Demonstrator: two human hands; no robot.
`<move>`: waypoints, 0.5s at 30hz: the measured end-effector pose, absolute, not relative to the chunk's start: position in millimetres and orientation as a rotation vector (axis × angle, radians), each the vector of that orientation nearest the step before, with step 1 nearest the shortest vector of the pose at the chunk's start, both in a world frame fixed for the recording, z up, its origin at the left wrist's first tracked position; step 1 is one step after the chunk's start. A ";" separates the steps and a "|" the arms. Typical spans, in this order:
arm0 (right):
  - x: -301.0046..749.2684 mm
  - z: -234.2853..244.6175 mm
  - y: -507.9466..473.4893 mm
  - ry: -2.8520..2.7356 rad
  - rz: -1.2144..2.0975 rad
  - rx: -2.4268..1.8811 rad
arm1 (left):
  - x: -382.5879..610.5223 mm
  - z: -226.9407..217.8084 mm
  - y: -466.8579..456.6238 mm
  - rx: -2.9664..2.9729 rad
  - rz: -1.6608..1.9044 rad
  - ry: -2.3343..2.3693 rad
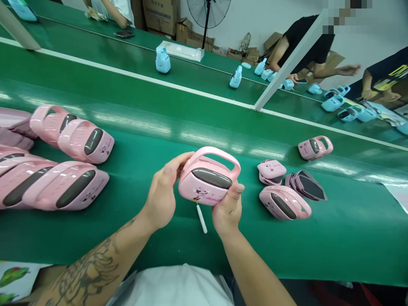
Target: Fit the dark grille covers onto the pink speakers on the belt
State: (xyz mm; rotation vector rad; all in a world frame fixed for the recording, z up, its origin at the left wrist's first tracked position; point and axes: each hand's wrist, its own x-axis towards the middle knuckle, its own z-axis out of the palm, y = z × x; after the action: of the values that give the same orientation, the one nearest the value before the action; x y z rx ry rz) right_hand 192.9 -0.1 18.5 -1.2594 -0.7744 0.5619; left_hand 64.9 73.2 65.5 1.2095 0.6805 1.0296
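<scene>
Between my two hands is a pink plastic case with a carry handle (pixel 204 187), a dark oval window and a printed cartoon figure on its front. My left hand (pixel 164 193) grips its left side, fingers partly hidden behind it. At the lower right corner, my right hand (pixel 228 208) closes on it with the thumb in front. A thin white-handled tool (pixel 202 219) lies on the green table just below the case. To the right sit another pink case (pixel 283 203), a small stack of printed pink panels (pixel 271 170) and a stack of dark-faced panels (pixel 307 185).
More pink cases (pixel 68 185) crowd the table at left. One pink case (pixel 315 148) stands on the green belt (pixel 191 110) at right. Beyond a pale rail (pixel 143 77), light blue cases (pixel 163 61) stand near other people at work. A slanted post (pixel 287 63) rises from the rail.
</scene>
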 end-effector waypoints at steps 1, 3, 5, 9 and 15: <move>192.5 15.9 -1.7 -0.856 0.486 -1.270 | 69.4 67.8 73.6 1.172 1.023 0.713; 191.4 11.6 -4.8 -0.966 0.379 -1.285 | 77.6 68.0 75.7 1.127 1.026 0.783; 190.7 8.4 -7.5 -1.011 0.331 -1.289 | 82.7 63.8 78.3 1.090 1.077 0.882; 190.2 9.8 -11.3 -1.015 0.407 -1.303 | 84.5 54.1 78.7 1.056 1.196 1.004; 189.0 36.9 -3.2 -0.684 0.773 -1.229 | 86.8 52.6 66.8 1.161 1.342 1.047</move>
State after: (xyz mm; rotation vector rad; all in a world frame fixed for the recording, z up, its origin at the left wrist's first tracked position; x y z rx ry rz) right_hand 189.0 -3.2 36.9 -1.2288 -0.6845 0.7725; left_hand 86.8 66.8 52.6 1.1611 1.0470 1.3419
